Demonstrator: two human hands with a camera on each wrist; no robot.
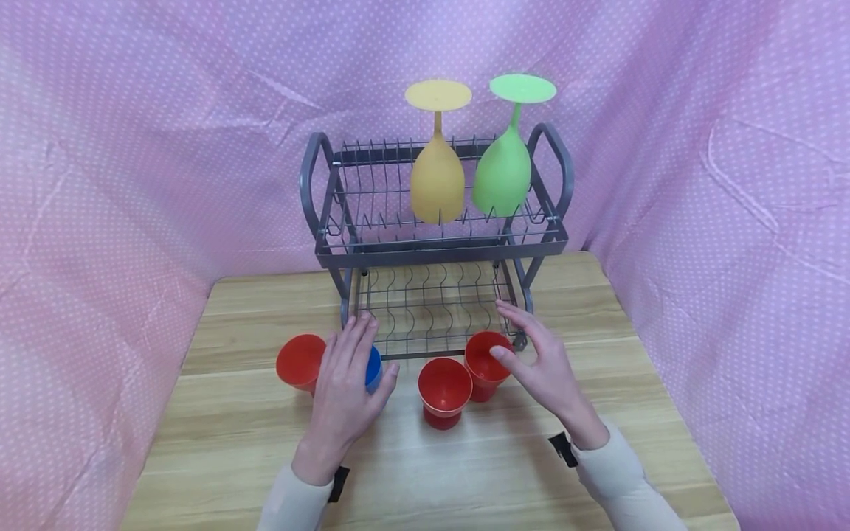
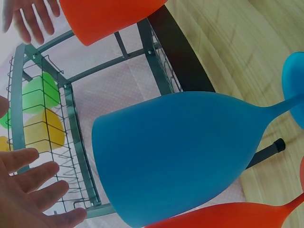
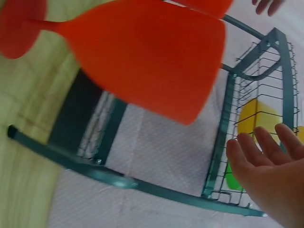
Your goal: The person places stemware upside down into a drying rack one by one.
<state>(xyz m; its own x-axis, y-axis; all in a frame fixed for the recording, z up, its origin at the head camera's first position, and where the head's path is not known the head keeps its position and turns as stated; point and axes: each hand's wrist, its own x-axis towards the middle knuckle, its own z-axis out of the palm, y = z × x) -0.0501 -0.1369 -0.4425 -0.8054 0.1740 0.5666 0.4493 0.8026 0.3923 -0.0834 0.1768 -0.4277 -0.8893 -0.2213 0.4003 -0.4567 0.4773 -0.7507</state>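
Note:
My left hand [image 1: 345, 394] is over a blue goblet [image 1: 374, 369], fingers extended and thumb out to the side. That hand hides much of the goblet in the head view. The left wrist view shows the blue goblet [image 2: 175, 147] upright on its stem, with the fingers beyond its rim. My right hand [image 1: 547, 376] is spread beside the right red goblet [image 1: 483, 361], its thumb overlapping the rim in the head view. In the right wrist view a red goblet [image 3: 147, 57] fills the upper middle, apart from the fingers. Neither hand holds anything.
Another red goblet [image 1: 445, 387] stands between the hands, and one more red goblet [image 1: 299, 360] is left of the left hand. Behind them stands a two-tier dish rack [image 1: 438, 257]. An upside-down yellow goblet [image 1: 437, 181] and green goblet [image 1: 503, 173] rest on its top tier.

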